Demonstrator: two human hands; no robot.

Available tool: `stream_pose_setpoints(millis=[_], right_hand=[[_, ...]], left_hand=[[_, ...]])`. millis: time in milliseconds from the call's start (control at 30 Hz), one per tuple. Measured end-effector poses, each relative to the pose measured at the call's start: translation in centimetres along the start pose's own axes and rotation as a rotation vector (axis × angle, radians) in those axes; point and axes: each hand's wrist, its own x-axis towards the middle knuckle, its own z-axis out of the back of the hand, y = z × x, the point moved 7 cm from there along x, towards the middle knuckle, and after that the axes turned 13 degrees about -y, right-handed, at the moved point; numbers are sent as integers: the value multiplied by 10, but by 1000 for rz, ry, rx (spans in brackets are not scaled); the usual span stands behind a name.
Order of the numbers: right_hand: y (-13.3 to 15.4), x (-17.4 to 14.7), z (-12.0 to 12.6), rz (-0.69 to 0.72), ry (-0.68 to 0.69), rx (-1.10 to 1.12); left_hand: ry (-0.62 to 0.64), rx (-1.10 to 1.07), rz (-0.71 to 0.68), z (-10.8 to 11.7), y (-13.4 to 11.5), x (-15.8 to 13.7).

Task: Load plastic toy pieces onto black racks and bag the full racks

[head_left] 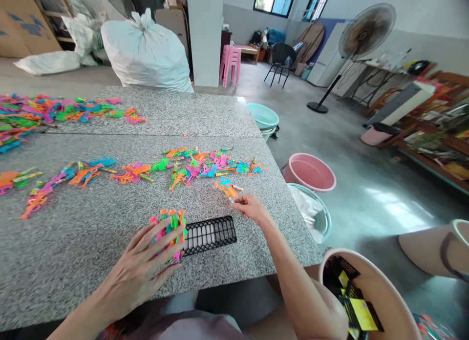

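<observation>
A black plastic lattice rack (pixel 210 236) lies on the granite table in front of me. At its left end several colourful plastic toy guns (pixel 172 226) stand side by side, with round orange and pink tips pointing away. My left hand (pixel 146 254) is laid over these guns, fingers spread across them and the thumb along the near side, holding them together. Beyond the rack's right end, my right hand (pixel 249 208) pinches the near end of an orange and blue toy gun (pixel 227 189). Whether that is one gun or two overlapping, I cannot make out.
Loose toy guns (pixel 205 166) lie scattered across the table, with a larger heap (pixel 54 110) at the far left. To the right on the floor are a pink basin (pixel 311 171) and a peach tub (pixel 392 301) holding black racks with yellow cards. A standing fan (pixel 366 32) is beyond.
</observation>
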Motion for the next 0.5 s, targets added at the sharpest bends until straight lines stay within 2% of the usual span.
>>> stream_pose_setpoints(millis=[100, 200, 333, 500], right_hand=[[4, -27, -30, -129, 275, 456], [13, -41, -44, -243, 393, 772], [26, -48, -52, -261, 452, 890], [42, -63, -65, -131, 505, 866]], left_hand=[[35, -47, -39, -4, -2, 3], [73, -90, 31, -10, 3, -4], [134, -163, 143, -14, 4, -16], [181, -198, 226, -11, 2, -17]])
